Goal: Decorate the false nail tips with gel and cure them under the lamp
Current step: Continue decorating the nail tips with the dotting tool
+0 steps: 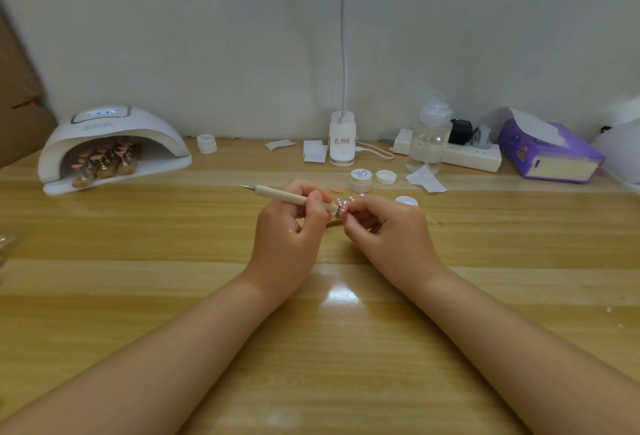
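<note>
Fingers [313, 201] of the left hand [289, 227] curl round a wooden dotting pen [291, 196], its metal point aimed far left. Just beside it, the right hand [384, 227] pinches a small false nail tip [343, 207] at the pen's near end, both hands held above the middle of the desk [311, 348]. Far left, the white curing lamp [114, 147] shelters rows of pink nail tips on stands [104, 159]. Beyond the hands sit an open gel pot [361, 180], its lid [385, 177] just right of it, and one loose pink tip [336, 189].
</note>
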The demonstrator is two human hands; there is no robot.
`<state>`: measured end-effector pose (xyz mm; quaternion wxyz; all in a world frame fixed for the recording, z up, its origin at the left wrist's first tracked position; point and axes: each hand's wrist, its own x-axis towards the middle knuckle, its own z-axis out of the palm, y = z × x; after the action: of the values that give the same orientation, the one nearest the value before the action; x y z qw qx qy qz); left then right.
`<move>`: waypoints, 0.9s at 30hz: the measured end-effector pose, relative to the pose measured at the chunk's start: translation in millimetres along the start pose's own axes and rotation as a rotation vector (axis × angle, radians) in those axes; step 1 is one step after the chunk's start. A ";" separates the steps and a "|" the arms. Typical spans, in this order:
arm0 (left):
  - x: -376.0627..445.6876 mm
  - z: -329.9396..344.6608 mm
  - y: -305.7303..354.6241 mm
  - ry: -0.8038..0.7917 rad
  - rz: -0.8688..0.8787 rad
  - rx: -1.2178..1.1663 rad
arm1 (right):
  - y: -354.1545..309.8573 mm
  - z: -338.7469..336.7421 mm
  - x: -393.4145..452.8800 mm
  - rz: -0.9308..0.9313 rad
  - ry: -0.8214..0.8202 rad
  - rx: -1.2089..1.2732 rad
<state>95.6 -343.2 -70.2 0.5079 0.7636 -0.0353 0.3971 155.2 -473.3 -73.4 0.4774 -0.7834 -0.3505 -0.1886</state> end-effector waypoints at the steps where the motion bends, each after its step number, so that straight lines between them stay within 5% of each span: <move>1: -0.3 0.3 0.2 -0.006 0.001 -0.006 | 0.1 0.0 0.1 -0.002 0.000 -0.003; 27: -0.3 -0.5 0.4 -0.020 -0.019 -0.012 | 0.9 0.3 0.0 -0.002 0.006 -0.001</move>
<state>94.9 -343.0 -70.0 0.5159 0.7647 -0.0358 0.3844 155.9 -473.3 -74.1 0.4778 -0.7827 -0.3499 -0.1917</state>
